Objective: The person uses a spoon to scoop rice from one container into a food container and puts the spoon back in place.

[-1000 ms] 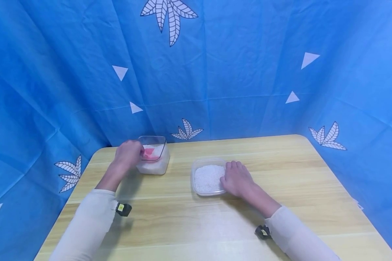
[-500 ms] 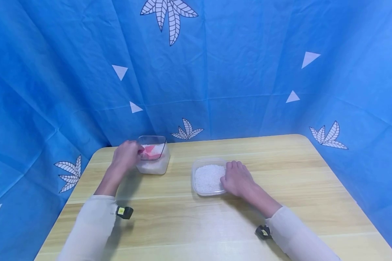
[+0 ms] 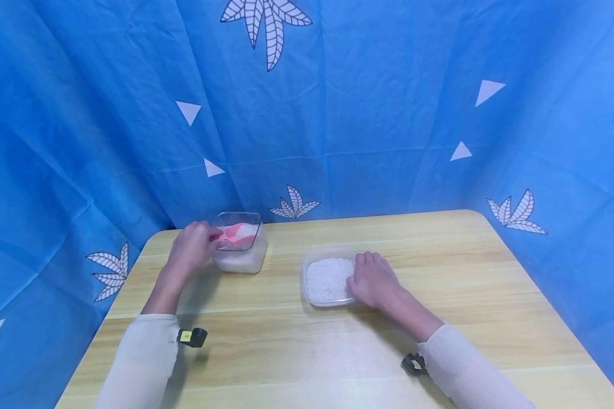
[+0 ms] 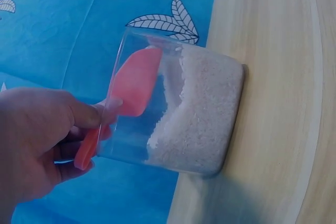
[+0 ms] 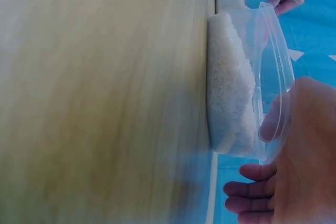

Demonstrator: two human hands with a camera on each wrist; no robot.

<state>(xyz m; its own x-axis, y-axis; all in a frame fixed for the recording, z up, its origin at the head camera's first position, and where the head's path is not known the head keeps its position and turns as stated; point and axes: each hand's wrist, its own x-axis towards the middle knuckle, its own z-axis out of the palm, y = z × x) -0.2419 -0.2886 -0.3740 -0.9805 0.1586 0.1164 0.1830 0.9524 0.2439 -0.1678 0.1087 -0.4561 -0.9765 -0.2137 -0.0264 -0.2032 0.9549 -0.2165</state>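
My left hand (image 3: 190, 248) pinches the handle of a pink scoop (image 4: 137, 81), which is at the mouth of a tall clear container (image 3: 241, 260) at the table's back left. The scoop's head is within the container walls, above the sloping white rice (image 4: 199, 108); white grains show at the scoop in the head view. My right hand (image 3: 374, 279) grips the right rim of a lower clear plastic container (image 3: 328, 303), thumb inside the rim and fingers outside. White rice (image 5: 230, 85) lies in that container too, with a sloping surface in the right wrist view.
Both containers stand on a light wooden table (image 3: 286, 358), the tall one near the back left corner. A blue curtain (image 3: 378, 130) with white leaf and triangle prints hangs close behind the table and along its sides.
The pink scoop has risen and turned within the tall container, so more of it shows. My left hand has drawn back slightly to the left. The right hand keeps its grip.
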